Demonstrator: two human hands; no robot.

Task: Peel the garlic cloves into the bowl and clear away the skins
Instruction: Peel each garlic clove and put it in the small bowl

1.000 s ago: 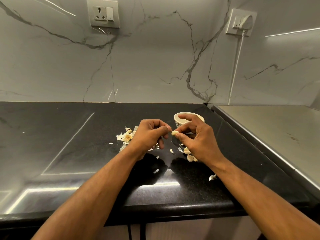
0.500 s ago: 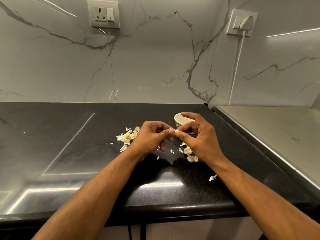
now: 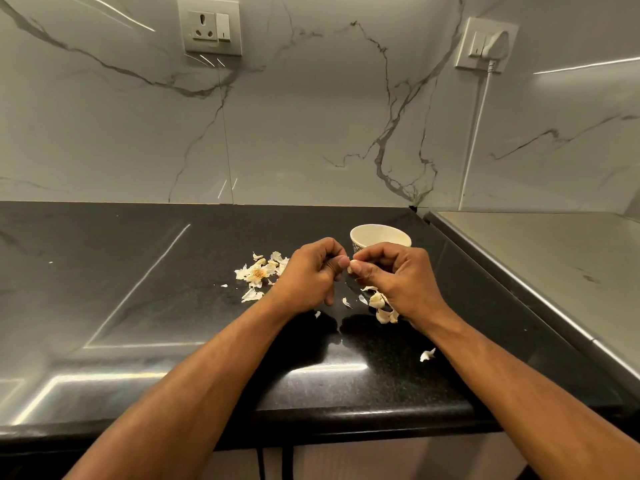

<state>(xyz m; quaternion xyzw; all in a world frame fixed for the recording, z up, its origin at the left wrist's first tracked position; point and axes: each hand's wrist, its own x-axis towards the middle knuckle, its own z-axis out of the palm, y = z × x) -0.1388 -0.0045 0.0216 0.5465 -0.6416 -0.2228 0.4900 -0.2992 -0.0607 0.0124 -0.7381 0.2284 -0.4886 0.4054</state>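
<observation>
My left hand and my right hand meet above the black counter, and both pinch one small pale garlic clove between thumb and fingertips. The fingers cover most of the clove. A small cream bowl stands just behind my right hand; I cannot see what lies in it. Dry garlic skins and the bulb's root end lie in a heap left of my left hand. More skins lie under my right wrist, and one scrap sits nearer the front edge.
A steel surface adjoins the counter on the right, with a raised edge. The marble wall behind carries a socket and a plugged-in white cable. The counter's front edge runs below my forearms.
Both hands rose slightly and closed in on the clove. My right fingers, which were stretched over the bowl, have curled down, so the bowl's rim now shows.
</observation>
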